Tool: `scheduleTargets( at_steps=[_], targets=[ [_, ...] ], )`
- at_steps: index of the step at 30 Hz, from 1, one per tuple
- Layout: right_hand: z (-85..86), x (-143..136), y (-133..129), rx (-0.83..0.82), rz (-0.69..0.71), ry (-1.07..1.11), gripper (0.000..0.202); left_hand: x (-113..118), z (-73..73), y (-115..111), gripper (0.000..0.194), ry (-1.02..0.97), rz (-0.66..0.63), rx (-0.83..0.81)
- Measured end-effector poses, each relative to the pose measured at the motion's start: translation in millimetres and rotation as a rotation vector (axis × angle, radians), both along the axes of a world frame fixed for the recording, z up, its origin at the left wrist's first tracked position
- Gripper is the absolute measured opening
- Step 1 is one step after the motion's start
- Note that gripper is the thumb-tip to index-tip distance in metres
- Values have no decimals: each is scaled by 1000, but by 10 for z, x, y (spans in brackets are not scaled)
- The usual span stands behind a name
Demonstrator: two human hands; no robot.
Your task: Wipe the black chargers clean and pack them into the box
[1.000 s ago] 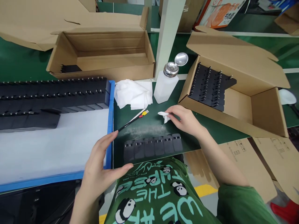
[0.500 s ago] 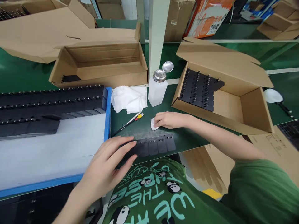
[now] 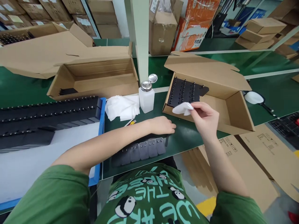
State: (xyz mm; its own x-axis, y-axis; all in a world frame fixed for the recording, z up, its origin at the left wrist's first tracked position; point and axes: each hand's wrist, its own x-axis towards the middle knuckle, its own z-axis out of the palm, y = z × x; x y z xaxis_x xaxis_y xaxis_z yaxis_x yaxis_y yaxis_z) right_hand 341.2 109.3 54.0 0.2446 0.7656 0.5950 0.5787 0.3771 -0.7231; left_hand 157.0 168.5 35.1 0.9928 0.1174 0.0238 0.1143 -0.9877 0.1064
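Observation:
My right hand [image 3: 206,119] pinches a folded white wipe [image 3: 182,108] between thumb and fingers, held up in front of the right carton. Reaching across the green table, my left hand [image 3: 163,125] has its fingers curled down by the right end of a row of dark flat plates [image 3: 143,150]. A narrow dark shape shows under its fingertips; whether the hand grips it is unclear. The plates lie side by side near the table's front edge, small shiny studs along their tops. Behind my left forearm sit a stack of white wipes [image 3: 122,106] and a white pump bottle [image 3: 147,101] with its metal lid up.
An open carton [image 3: 241,107] on the right holds rows of black studded parts [image 3: 184,91]. At left, a blue-edged tray [image 3: 102,115] carries long rows of black parts [image 3: 46,113]. Another open carton [image 3: 107,91] stands behind it. A pale post [image 3: 140,40] rises behind the bottle.
My right hand has lifted the wipe off the table and moved right. My left hand has crossed over the plates to their right end, its fingers now curled. The view has shifted.

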Motion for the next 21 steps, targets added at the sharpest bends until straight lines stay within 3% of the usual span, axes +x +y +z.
scheduleTargets(
  at_steps=[4,7,9,12,15,18,21],
  targets=[
    [-86,176,-148,-14,-64,-48,10,-198,101,18,15,-22,10,72],
    [-147,38,-34,9,9,-163,22,-618,261,200,24,-83,92,111],
    [-198,-248,150,-19,182,-242,31,-998,383,296,32,-159,186,148],
    [-311,-815,523,-102,652,-426,38,-1522,530,300,26,-358,349,255],
    [-422,-1091,793,-201,1011,-583,33,-1815,571,174,19,-461,438,322],
    [-460,-762,654,-304,1105,-673,28,-1886,493,49,21,-434,445,316],
    [-396,-42,33,-427,979,-707,33,-1815,365,32,21,-337,435,244]
  ],
)
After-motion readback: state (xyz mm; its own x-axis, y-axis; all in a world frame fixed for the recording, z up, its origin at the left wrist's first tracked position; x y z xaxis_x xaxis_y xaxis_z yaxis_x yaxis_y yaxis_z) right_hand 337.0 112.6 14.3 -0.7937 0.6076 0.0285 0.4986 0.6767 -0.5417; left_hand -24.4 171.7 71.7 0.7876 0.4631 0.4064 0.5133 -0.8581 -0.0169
